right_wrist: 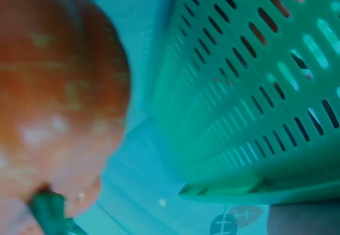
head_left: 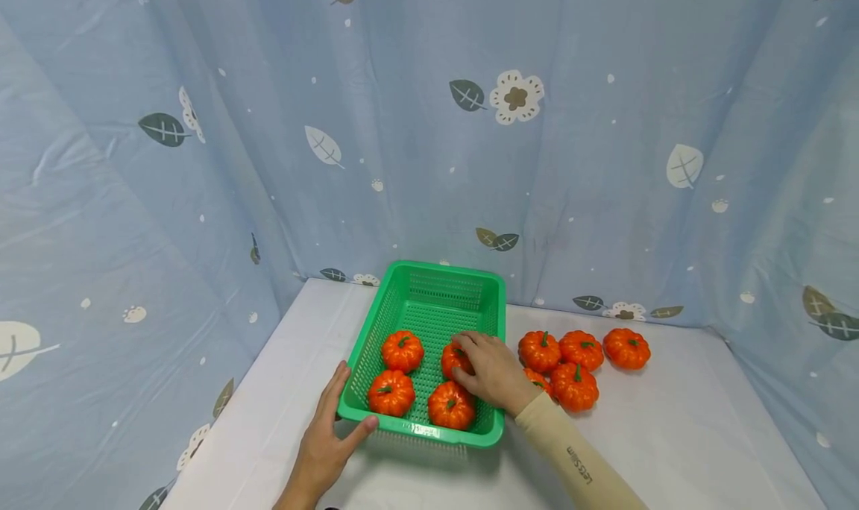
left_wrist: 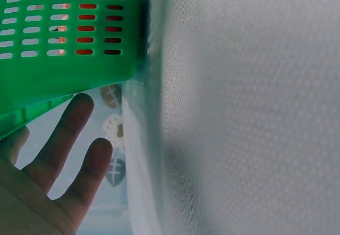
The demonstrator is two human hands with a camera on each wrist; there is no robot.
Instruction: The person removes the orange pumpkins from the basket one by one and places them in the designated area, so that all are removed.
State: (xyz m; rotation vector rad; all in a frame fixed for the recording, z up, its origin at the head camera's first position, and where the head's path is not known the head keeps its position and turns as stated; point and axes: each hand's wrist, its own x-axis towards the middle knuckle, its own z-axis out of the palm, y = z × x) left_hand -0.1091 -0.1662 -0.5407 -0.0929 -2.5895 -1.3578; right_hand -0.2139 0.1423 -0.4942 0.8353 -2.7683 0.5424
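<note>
A green plastic basket point(head_left: 493, 323) with slotted walls stands on the white table. Inside it my right hand point(head_left: 493, 372) grips a small orange pumpkin point(head_left: 452, 359) from above, fingers curled over it. Around that one sit three more pumpkins: one at back left point(head_left: 403, 351), one at front left point(head_left: 391, 394) and one at front right point(head_left: 452, 405). My left hand point(head_left: 325, 439) touches the basket's front left corner, thumb at the front rim. In the left wrist view, its fingers point(left_wrist: 87, 174) are spread and fairly straight beside the basket wall point(left_wrist: 69, 70).
Right of the basket lies a group of several pumpkins point(head_left: 575, 387), one partly behind my right forearm. The right wrist view has a large blurred pumpkin point(right_wrist: 64, 91) close up beside the basket wall point(right_wrist: 239, 102). A blue patterned curtain point(head_left: 416, 159) hangs behind the table point(head_left: 691, 420).
</note>
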